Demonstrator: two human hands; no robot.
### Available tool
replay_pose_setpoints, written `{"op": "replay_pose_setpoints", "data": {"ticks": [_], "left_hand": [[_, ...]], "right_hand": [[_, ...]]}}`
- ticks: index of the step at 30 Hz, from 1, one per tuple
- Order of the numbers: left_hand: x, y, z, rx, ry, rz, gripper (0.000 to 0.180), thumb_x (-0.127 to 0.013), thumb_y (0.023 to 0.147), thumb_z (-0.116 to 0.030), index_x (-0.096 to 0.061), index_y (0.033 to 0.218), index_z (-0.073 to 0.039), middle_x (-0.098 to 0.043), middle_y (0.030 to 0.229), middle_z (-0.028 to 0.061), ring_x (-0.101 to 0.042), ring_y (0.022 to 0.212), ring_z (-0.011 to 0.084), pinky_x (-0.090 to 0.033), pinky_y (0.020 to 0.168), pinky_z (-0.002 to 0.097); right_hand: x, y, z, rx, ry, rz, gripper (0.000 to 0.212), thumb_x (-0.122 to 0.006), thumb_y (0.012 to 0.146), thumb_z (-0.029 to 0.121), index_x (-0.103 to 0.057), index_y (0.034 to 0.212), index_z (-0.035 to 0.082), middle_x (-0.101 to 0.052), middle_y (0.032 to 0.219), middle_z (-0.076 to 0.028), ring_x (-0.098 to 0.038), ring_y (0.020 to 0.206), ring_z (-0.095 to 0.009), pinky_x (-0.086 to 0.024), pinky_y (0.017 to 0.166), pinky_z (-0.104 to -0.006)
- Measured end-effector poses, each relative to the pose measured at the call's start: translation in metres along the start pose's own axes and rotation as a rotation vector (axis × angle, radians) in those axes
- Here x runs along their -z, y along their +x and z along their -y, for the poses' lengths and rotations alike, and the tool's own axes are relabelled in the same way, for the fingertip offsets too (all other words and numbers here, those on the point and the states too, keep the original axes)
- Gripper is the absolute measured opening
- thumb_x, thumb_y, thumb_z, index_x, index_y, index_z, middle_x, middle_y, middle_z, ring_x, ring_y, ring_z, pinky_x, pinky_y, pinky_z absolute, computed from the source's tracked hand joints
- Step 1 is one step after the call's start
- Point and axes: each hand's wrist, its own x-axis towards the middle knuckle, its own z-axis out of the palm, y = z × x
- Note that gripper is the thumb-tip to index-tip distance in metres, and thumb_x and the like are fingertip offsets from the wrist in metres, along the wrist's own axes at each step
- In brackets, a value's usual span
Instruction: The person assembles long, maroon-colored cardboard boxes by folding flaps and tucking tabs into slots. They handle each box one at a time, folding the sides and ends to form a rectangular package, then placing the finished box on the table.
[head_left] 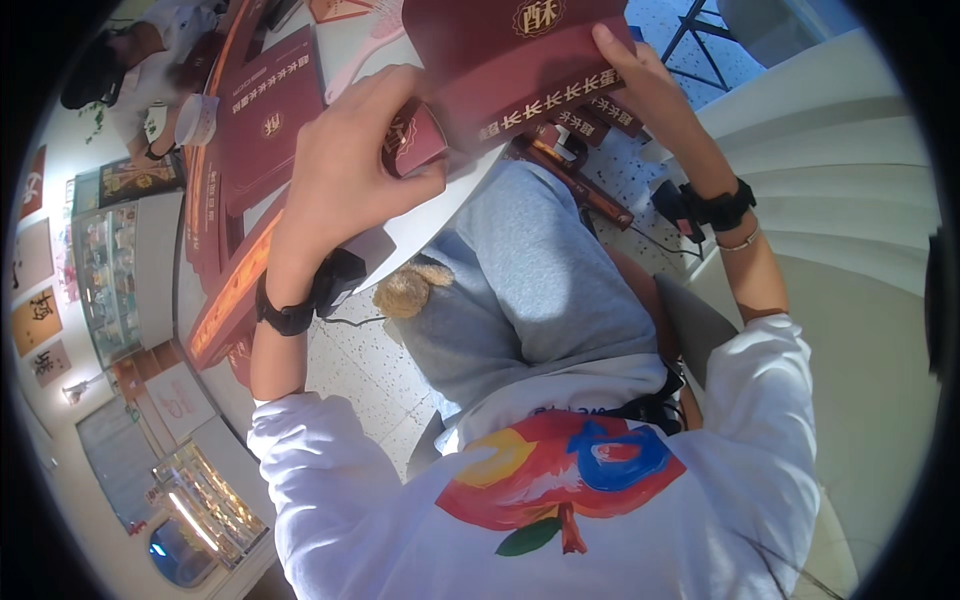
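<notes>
A dark red cardboard box (500, 75) with gold print is held up between both hands over the edge of a white table. My left hand (345, 165) curls round its left end, with thumb and fingers about a small end flap (420, 140). At the right end, my right hand (645, 95) grips the box with the thumb on its near face and the other fingers behind. A long panel of the box stands raised at a fold. The top of the box is cut off by the picture's upper edge.
Flat dark red cartons (270, 120) lie stacked on the table at the left, near a pink hairbrush (370, 45). More red boxes (590, 195) are low beyond my knees. A small brown plush toy (400, 290) is by my leg. Another person (150, 50) is at far left.
</notes>
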Motion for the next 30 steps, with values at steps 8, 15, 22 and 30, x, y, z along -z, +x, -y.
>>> {"op": "replay_pose_setpoints", "data": {"ticks": [8,15,22,30], "left_hand": [[0.003,0.002,0.010,0.064,-0.116,0.016,0.043,-0.073,0.064,-0.019,-0.058,0.102,-0.009,-0.061,0.081,0.0061,-0.059,0.067,0.0183,-0.048,0.064,0.0303],[0.007,-0.002,0.013,0.110,-0.150,-0.030,0.043,-0.074,0.064,-0.019,-0.058,0.102,-0.008,-0.062,0.083,0.0050,-0.061,0.070,0.0160,-0.049,0.066,0.0278],[0.008,-0.002,0.003,0.078,-0.113,0.018,0.044,-0.075,0.065,-0.011,-0.057,0.105,-0.006,-0.060,0.102,0.0055,-0.061,0.085,0.0167,-0.049,0.077,0.0276],[0.011,-0.012,-0.011,0.040,-0.057,0.040,0.048,-0.076,0.061,-0.008,-0.057,0.105,-0.005,-0.061,0.108,0.0084,-0.062,0.094,0.0230,-0.050,0.083,0.0307]], "right_hand": [[-0.011,-0.004,-0.004,0.167,0.092,-0.015,0.070,-0.063,0.085,0.062,-0.059,0.122,0.003,-0.066,0.108,-0.007,-0.064,0.098,-0.012,-0.051,0.084,-0.0217],[-0.010,-0.002,-0.004,0.056,0.140,0.048,0.060,-0.064,0.089,0.052,-0.059,0.124,0.004,-0.066,0.110,-0.007,-0.062,0.103,-0.012,-0.048,0.091,-0.0253],[-0.003,0.008,-0.043,0.169,0.377,0.172,0.043,-0.056,0.098,0.034,-0.055,0.135,0.012,-0.059,0.125,-0.004,-0.057,0.115,-0.013,-0.046,0.100,-0.0278],[0.010,0.017,-0.062,0.258,0.497,0.314,0.035,-0.051,0.101,0.021,-0.053,0.135,0.016,-0.057,0.128,-0.005,-0.056,0.118,-0.015,-0.045,0.103,-0.0327]]}}
